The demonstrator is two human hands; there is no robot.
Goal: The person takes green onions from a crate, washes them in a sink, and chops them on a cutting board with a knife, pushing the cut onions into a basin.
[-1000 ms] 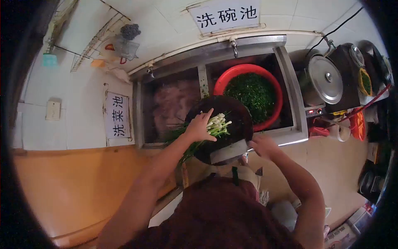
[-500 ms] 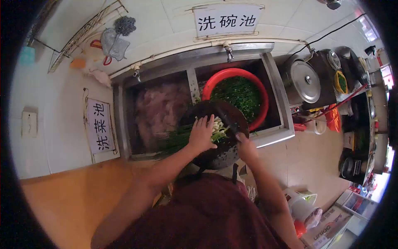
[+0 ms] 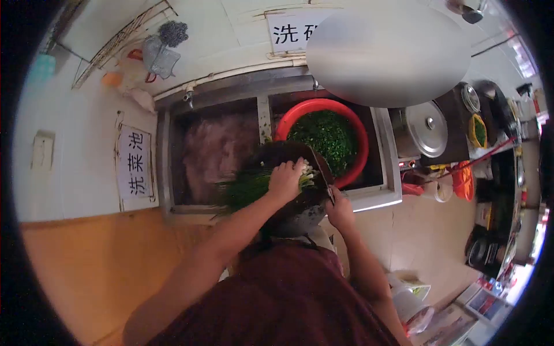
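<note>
My left hand (image 3: 285, 181) is closed over a bunch of scallions (image 3: 245, 187), holding it on a round dark chopping board (image 3: 280, 153). The white ends stick out to the right of my fingers, and the long green leaves trail left over the sink. In my right hand (image 3: 339, 210) is a cleaver (image 3: 321, 166), gripped by its handle. Its blade stands on edge at the board's right side, just beyond the white ends. Past the board, a red basin (image 3: 363, 144) holds chopped greens (image 3: 326, 135).
A double metal sink (image 3: 264, 118) lies ahead, with pale pink, meat-like pieces (image 3: 216, 150) in its left basin. To the right stand a lidded steel pot (image 3: 430, 130) and a yellow-rimmed bowl of greens (image 3: 478, 130). A blurred oval hides part of the wall.
The cleaver has turned from lying across the board beside the scallion ends to standing on edge farther right. My right hand has dropped slightly; my left hand stays on the bunch. The view has shifted.
</note>
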